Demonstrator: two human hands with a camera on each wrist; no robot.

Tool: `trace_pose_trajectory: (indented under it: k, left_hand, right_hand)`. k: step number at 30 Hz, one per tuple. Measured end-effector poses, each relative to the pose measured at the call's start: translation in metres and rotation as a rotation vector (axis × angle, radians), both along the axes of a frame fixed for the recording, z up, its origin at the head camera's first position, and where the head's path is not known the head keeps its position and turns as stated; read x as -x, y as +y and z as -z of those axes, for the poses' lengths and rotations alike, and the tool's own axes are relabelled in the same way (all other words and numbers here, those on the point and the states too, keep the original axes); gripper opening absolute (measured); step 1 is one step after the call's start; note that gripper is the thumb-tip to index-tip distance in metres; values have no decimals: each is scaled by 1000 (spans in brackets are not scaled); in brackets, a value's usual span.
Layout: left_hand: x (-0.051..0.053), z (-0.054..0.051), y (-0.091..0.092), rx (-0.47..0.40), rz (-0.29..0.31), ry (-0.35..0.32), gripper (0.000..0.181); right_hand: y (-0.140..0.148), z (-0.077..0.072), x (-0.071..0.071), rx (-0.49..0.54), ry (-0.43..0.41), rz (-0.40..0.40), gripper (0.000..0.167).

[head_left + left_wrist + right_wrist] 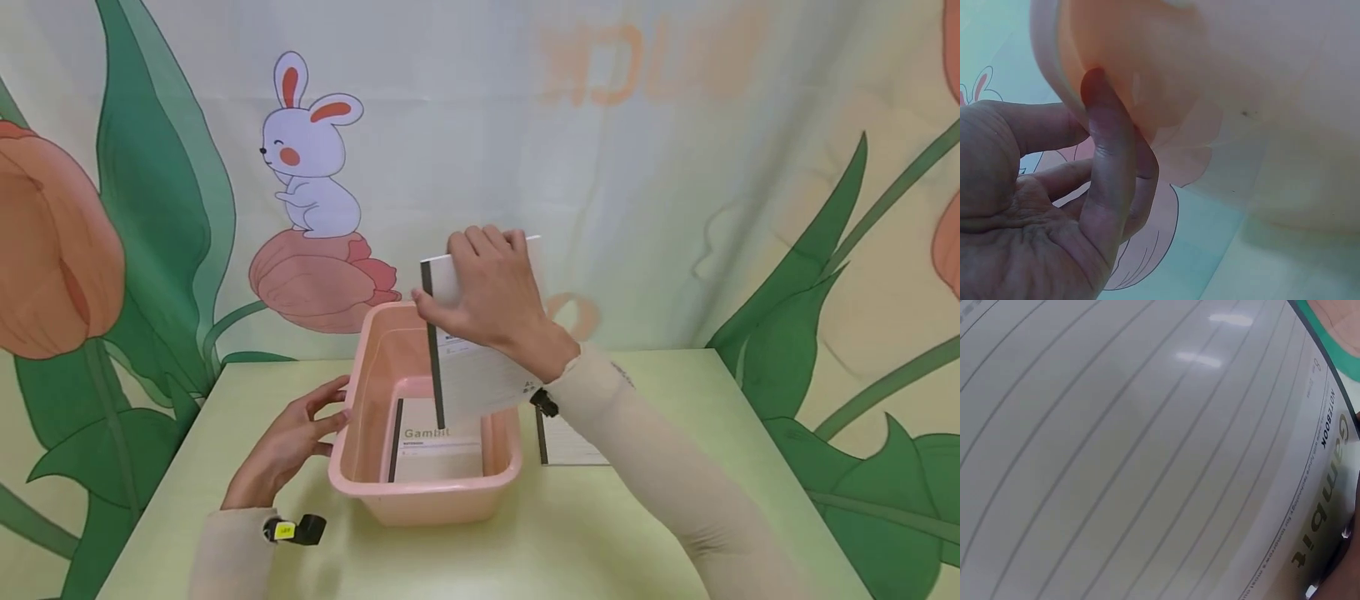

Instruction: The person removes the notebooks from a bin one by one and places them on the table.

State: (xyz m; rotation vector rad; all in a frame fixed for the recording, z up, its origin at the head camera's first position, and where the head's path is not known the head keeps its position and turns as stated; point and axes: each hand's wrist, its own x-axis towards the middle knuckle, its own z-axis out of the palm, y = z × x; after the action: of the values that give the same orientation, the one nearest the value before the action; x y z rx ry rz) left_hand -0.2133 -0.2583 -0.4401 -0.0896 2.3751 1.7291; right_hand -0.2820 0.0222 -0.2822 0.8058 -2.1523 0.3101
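A notebook (480, 375) with a dark spine strip hangs tilted over the pink plastic basin (435, 507). My right hand (491, 287) grips it by the top, thumb near the spine and fingers over the upper edge. Its ruled cover (1147, 450) fills the right wrist view, with "Gambit" printed along the top. Inside the basin another Gambit notebook (438, 458) lies flat, partly covered by the held one. At the basin's left rim, my left hand (288, 437) pinches the edge; in the left wrist view curled fingers (1110, 150) meet the rim.
To the right of the basin, one more notebook (566, 442) lies on the pale green table (652, 533), partly hidden by my right forearm. Behind the table hangs a curtain printed with a rabbit (311, 167) and tulips.
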Motion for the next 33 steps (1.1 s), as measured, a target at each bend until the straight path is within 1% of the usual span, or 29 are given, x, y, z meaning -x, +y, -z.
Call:
trace_pose_trajectory:
  k: [3,5,7,9,12,16,23,26,29,33]
  left_hand:
    - [0,0,1,6,-5,3,68]
    - [-1,0,1,9,-6,7,68]
    - [-1,0,1,9,-7,11,67]
    - [-1,0,2,2,-3,14,67]
    - [-1,-1,3,-8,-3,18,67]
    - [-2,0,2,-6,-9,13,68]
    - [-2,0,1,-1,-22,7,66]
    - [-3,1,1,-1,-23,12,67]
    - [-3,1,0,0,-20,6,67]
    - [-3,0,0,-2,-8,6,66]
  right_hand:
    - [28,3,2,31,31,2,52]
    - [48,8,4,45,36,13,53]
    - [68,15,6,50,34,25,53]
    - [88,25,8,52,24,40,53]
    - [117,45,13,41,9,68,51]
    - [152,77,22,12,-34,109,49]
    - [208,123,42,-32,-184,194,44]
    - [228,142,53,-61,-239,223,42]
    - [244,161,62,-98,-286,233,43]
    - [262,184,71,-125,-313,235,43]
